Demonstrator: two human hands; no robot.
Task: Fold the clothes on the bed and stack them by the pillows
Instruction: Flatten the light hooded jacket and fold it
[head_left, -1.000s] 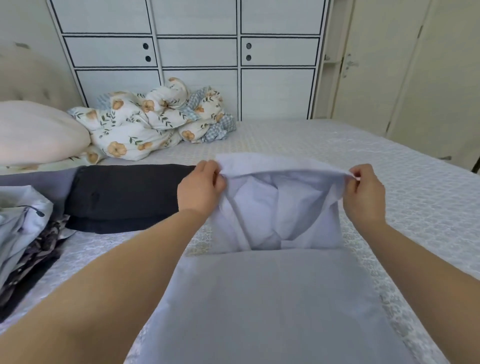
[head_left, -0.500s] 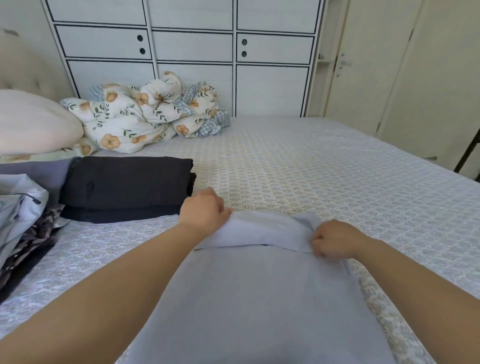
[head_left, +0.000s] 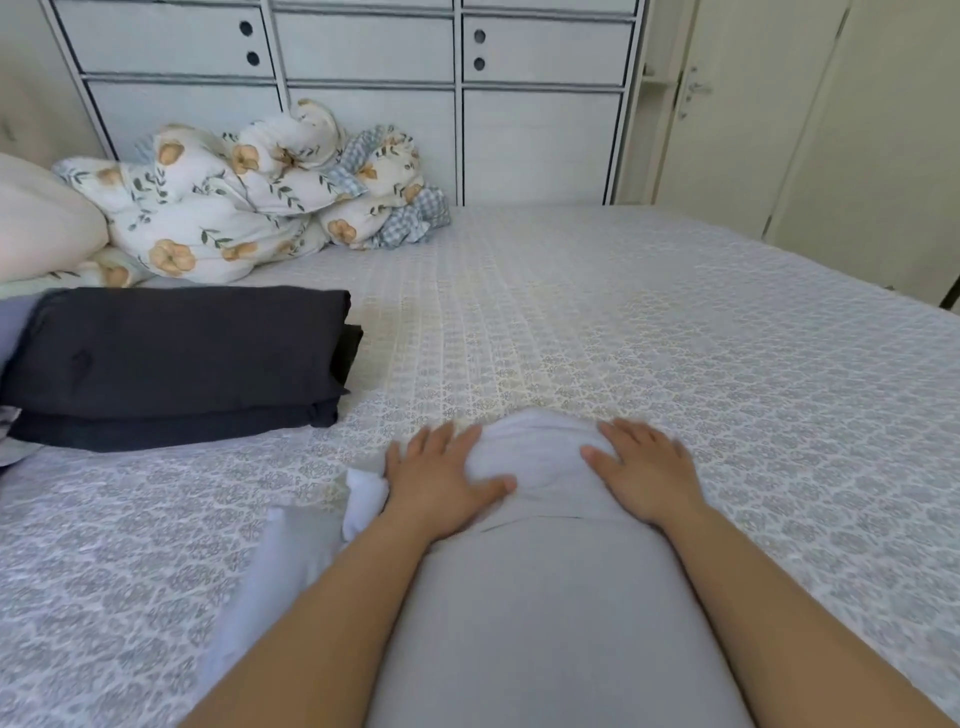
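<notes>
Both hands have let go of the fold they were pinching half a second ago and now lie flat, fingers straight and spread, on the far end of the pale grey garment (head_left: 545, 597). That top flap, lifted high a second back, is laid down over the rest of the cloth. Left hand (head_left: 447, 475) presses the fold at about 9 o'clock of the rounded end, right hand (head_left: 644, 470) at about 3 o'clock — neither grasps anything. Running from the hands toward 6 o'clock, the garment lies on the patterned bedspread (head_left: 675, 322), with a white bit of fabric poking out beside the left wrist. At 10 o'clock from the hands sits a folded dark stack (head_left: 171, 358), and beyond it, toward 11 o'clock, a crumpled floral duvet (head_left: 234, 208) next to a pale pillow (head_left: 41, 223). White cabinet doors (head_left: 535, 140) stand behind the bed at 12 o'clock.
</notes>
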